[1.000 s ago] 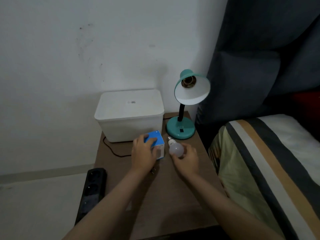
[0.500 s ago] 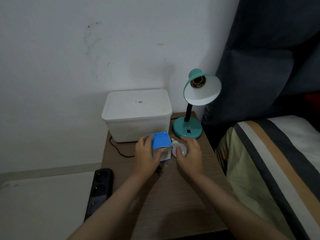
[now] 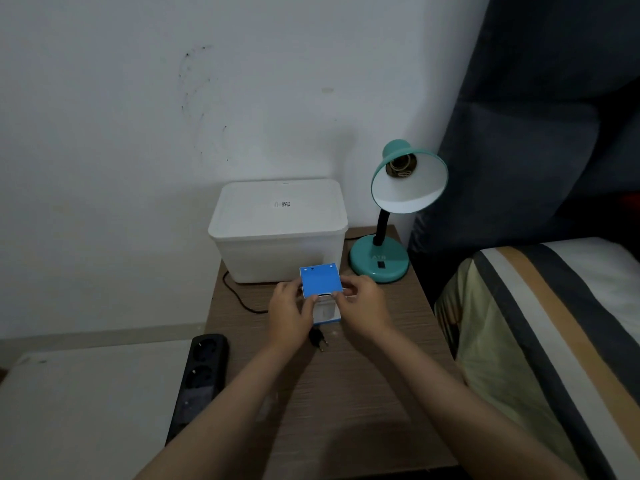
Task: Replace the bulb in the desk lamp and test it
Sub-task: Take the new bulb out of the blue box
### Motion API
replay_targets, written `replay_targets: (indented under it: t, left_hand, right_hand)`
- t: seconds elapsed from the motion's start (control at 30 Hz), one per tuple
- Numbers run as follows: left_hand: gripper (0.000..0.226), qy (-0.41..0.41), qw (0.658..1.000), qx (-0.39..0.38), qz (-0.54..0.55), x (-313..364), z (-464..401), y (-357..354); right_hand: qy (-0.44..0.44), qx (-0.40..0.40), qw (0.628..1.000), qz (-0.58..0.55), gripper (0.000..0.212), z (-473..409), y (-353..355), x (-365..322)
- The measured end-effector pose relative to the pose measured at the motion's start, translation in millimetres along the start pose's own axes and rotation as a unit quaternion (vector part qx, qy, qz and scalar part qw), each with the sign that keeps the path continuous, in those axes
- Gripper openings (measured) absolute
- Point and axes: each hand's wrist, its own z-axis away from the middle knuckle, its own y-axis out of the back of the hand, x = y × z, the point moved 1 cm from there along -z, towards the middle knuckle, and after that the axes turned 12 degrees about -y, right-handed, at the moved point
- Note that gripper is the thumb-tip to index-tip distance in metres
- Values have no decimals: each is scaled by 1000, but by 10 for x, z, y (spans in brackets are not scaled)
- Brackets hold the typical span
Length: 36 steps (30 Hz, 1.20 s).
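Note:
The teal desk lamp [image 3: 381, 258] stands at the back right of the bedside table, its shade [image 3: 410, 188] tilted toward me and its socket [image 3: 401, 166] empty. Both hands hold a small blue-and-white bulb box [image 3: 320, 282] just above the table in front of the lamp's base. My left hand [image 3: 291, 313] grips the box's left side, and my right hand [image 3: 362, 308] pinches its right edge and front. The box's blue top faces me. The loose white bulb is hidden; only a pale sliver shows behind my right fingers.
A white lidded plastic bin [image 3: 280, 226] sits behind the box against the wall. The lamp's black cord and unplugged plug [image 3: 318, 337] lie on the wooden table [image 3: 346, 393]. A black power strip [image 3: 204, 375] lies at the table's left edge. A striped bed [image 3: 540, 341] borders the right.
My right hand let go of the white bulb and moved left onto the blue box. The left hand tipped the box up so that its blue face shows.

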Motion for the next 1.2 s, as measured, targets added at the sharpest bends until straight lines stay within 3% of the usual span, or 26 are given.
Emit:
replay_targets:
  t: [0.27,0.5,0.9,1.2]
  left_hand:
    - [48,-12,999,8,35,-27,11,-8]
    - [44,-19,998,-16,54,-12,-8,27]
    - [87,50,971,-233,36,-124,-387,180]
    - [89,72,962,-247,89,-42,-408,244]
  right_hand:
    - [1,0,996,-88,41,24,49,-5]
    - [53,-4,992,-117,44,-98,83,-205]
    - [89,-47,993,69,34,-268,153,-197]
    - [122,-101,964,213,55,-388,182,-276]
